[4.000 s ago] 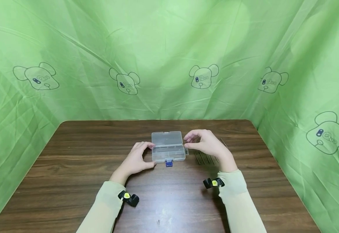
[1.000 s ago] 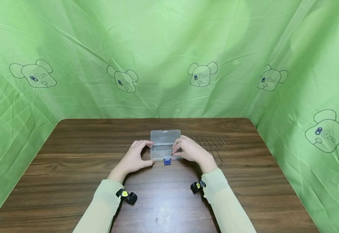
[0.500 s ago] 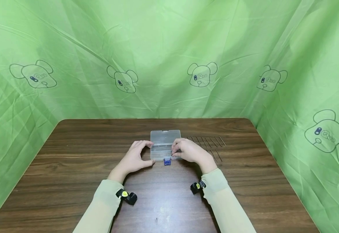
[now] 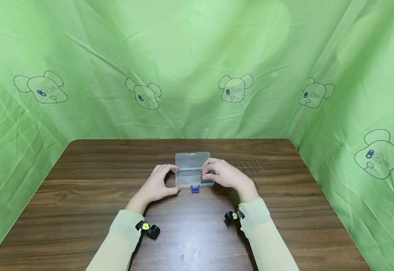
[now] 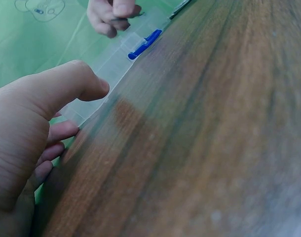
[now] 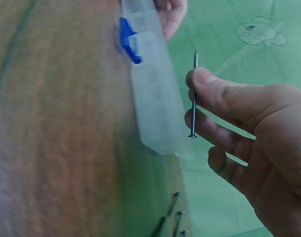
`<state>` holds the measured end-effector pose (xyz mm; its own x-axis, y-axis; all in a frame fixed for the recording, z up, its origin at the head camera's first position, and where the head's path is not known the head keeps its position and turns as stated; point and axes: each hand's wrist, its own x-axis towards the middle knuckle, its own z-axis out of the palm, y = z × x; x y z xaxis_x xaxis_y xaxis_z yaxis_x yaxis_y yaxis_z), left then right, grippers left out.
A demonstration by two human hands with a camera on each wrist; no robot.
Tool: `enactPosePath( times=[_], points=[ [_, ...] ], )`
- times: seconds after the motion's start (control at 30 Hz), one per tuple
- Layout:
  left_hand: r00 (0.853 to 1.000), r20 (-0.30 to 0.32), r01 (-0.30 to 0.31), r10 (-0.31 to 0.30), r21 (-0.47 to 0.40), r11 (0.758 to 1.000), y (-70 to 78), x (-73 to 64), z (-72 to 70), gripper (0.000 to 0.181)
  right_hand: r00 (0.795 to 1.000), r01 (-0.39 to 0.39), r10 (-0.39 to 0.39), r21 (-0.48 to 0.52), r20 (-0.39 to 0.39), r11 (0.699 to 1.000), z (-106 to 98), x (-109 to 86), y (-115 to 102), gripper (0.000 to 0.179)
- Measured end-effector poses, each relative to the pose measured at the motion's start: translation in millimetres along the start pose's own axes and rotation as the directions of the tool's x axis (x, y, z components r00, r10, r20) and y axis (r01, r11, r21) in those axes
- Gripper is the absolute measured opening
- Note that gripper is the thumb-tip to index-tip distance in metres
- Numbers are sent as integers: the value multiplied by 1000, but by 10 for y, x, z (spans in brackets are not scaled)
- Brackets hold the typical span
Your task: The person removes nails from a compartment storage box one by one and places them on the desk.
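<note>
A clear plastic compartment box (image 4: 187,182) lies on the table with its lid (image 4: 188,161) raised toward the back and a blue latch (image 4: 195,189) at the front. My left hand (image 4: 156,185) holds its left end, thumb at the front corner and fingers at the back. Over the right part of the box is my right hand (image 4: 226,174), which pinches a steel nail (image 6: 194,101) between thumb and fingers. In the right wrist view the nail stands nearly upright, head down, point up. In the head view the fingers hide it.
Several nails (image 4: 246,166) lie in a slanted row on the wooden table (image 4: 99,188), right of the box. Another nail (image 4: 255,182) lies nearer the front, partly behind the right wrist. A green curtain (image 4: 190,56) hangs behind the table and at both sides.
Four seconds ago my right hand was right of the box; it then reached into the box's right part. Since half a second ago it has drawn slightly right. My left hand stays at the box.
</note>
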<state>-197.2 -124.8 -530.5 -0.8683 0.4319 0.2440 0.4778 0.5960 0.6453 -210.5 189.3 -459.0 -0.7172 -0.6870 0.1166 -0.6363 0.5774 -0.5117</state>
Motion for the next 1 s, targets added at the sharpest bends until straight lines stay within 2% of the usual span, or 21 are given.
enactPosePath(
  times=[0.17, 0.4, 0.57, 0.7, 0.8, 1.0],
  points=[
    [1000, 4, 3, -3, 3, 1000, -8, -4, -12, 72, 999, -21, 24, 62, -43, 998, -114, -44, -35, 7],
    [999, -25, -26, 26, 4, 1000, 5, -23, -12, 72, 997, -61, 67, 131, -44, 990, -281, -122, -144, 10],
    [999, -27, -28, 28, -6, 1000, 16, -23, 2, 73, 984, -108, 122, 114, -126, 988, -478, -254, -137, 10],
    [1000, -19, -11, 12, 6, 1000, -11, -24, 25, 74, 963, -161, 177, 94, -202, 983, -621, -390, -35, 8],
    [999, -29, -23, 24, 13, 1000, -26, -25, 37, 74, 941, -214, 230, 92, -249, 973, -697, -506, 64, 10],
    [998, -48, -49, 50, 16, 999, -14, -24, 22, 72, 869, -373, 381, 89, -316, 924, -753, -802, 326, 15]
  ],
)
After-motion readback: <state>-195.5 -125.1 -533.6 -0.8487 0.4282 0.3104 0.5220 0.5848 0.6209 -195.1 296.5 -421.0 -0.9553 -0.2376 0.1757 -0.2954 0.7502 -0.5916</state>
